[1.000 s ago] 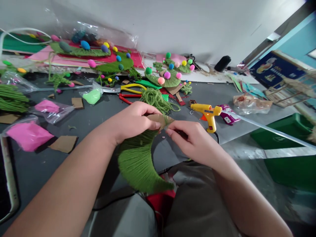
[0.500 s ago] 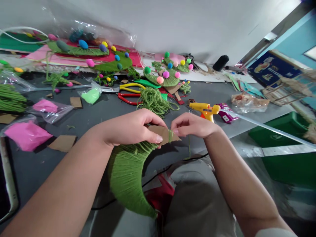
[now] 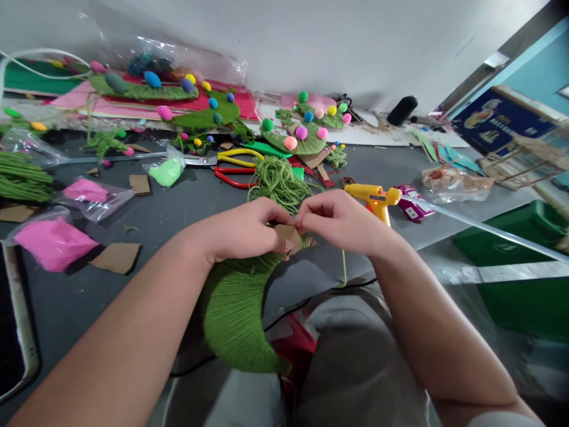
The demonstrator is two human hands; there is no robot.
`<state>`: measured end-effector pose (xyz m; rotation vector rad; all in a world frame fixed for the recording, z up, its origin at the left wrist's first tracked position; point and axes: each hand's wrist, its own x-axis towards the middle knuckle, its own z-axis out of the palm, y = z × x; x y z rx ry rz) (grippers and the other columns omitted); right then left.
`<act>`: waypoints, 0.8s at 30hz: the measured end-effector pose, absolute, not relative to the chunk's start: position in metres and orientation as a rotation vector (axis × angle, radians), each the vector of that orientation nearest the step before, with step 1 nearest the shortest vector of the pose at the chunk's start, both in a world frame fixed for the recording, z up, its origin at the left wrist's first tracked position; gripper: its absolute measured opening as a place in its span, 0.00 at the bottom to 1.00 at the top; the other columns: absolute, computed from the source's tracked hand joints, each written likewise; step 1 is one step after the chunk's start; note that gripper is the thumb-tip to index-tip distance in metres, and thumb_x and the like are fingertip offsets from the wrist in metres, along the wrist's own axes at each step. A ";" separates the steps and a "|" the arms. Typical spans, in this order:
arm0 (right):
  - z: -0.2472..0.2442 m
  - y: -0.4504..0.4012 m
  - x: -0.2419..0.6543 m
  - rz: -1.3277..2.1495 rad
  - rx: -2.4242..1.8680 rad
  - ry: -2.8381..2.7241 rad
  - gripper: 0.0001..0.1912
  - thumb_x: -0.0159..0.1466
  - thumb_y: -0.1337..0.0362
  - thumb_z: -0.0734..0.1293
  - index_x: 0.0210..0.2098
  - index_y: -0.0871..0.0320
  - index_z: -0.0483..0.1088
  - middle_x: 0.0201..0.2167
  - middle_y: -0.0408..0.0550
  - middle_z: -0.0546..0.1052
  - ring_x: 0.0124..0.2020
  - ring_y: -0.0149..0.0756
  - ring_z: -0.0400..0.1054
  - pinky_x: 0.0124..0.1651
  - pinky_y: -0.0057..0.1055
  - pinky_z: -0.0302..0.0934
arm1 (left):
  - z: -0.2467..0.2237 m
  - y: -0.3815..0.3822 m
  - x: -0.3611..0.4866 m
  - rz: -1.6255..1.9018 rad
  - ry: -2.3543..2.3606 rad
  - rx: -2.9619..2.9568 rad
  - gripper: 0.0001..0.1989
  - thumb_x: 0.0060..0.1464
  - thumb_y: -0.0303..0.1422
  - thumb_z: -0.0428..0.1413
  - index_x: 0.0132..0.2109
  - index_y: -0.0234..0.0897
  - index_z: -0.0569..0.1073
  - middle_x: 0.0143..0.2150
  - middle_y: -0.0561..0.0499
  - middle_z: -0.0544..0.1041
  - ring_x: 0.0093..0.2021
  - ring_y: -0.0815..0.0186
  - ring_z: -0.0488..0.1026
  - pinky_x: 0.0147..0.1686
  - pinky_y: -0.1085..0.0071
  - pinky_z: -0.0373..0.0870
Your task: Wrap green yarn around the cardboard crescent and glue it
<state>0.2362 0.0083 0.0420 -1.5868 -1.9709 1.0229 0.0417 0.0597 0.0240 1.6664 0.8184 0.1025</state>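
Observation:
A cardboard crescent wrapped in green yarn hangs over the table's front edge, its upper tip still bare cardboard. My left hand grips it near that tip, thumb on the cardboard. Close against it, my right hand has its fingers pinched together at the tip, on green yarn. A loose yarn strand hangs below my right hand. Just beyond both hands lies a tangled heap of green yarn.
A yellow glue gun lies right of the yarn heap. Red-handled pliers and scissors lie behind. Pink clay bags, cardboard pieces and pom-pom decorations surround them. A green bin stands right.
My right hand has moved left and slightly up, over the cardboard tip, and now meets my left fingers. The crescent's lower end has shifted slightly right and up.

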 end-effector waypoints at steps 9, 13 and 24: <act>0.037 -0.027 0.218 0.666 -1.738 -2.009 0.12 0.67 0.65 0.60 0.27 0.58 0.65 0.23 0.40 0.66 0.26 0.28 0.56 0.29 0.29 0.47 | 0.027 0.066 0.037 0.350 0.913 1.598 0.05 0.46 0.32 0.60 0.32 0.41 0.80 0.32 0.52 0.79 0.33 0.63 0.74 0.32 0.70 0.64; 0.029 -0.027 0.224 0.760 -1.678 -1.940 0.13 0.69 0.64 0.59 0.30 0.58 0.68 0.24 0.40 0.67 0.27 0.28 0.57 0.31 0.29 0.49 | 0.029 0.065 0.036 0.424 0.903 1.501 0.06 0.46 0.32 0.61 0.34 0.41 0.81 0.35 0.51 0.81 0.35 0.61 0.76 0.35 0.68 0.67; 0.012 -0.008 0.242 1.288 -1.373 -1.775 0.16 0.69 0.56 0.63 0.38 0.62 0.76 0.28 0.43 0.71 0.26 0.26 0.57 0.30 0.26 0.53 | 0.034 0.064 0.032 0.415 0.828 1.452 0.10 0.49 0.31 0.61 0.42 0.40 0.80 0.40 0.51 0.82 0.39 0.60 0.79 0.39 0.69 0.70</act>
